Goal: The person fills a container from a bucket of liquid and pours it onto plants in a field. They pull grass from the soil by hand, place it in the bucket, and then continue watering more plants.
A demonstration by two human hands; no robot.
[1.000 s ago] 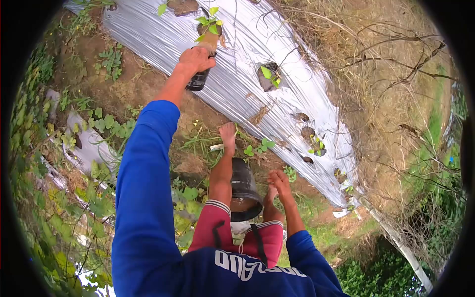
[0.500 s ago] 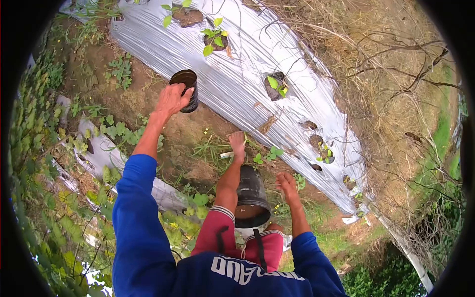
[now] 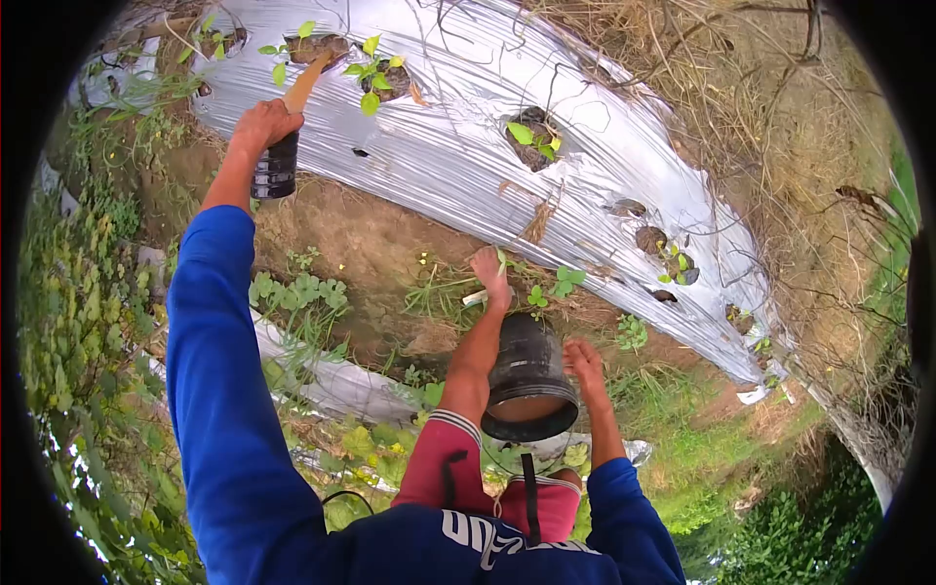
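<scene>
My left hand [image 3: 265,130] grips a black cylindrical container [image 3: 276,168] and tips it. A stream of brown water [image 3: 308,84] runs from it into a planting hole [image 3: 322,49] in the silver plastic mulch [image 3: 429,156], beside a small seedling [image 3: 280,60]. Near my legs a large black bucket [image 3: 520,366] holds brown liquid [image 3: 526,409]. Close by the bucket's right side is my right hand [image 3: 583,363], with its fingers loosely bent and no object visible in them.
More seedlings [image 3: 534,139] grow in holes along the mulched bed. My bare foot [image 3: 491,273] rests on the soil by the bed's edge. Dry branches [image 3: 741,24] reach over the far right side, and leafy vines [image 3: 68,322] stand at the left.
My left hand has moved up and left with the container, which is now tipped and pouring. The view has shifted, and my right hand stays beside the bucket.
</scene>
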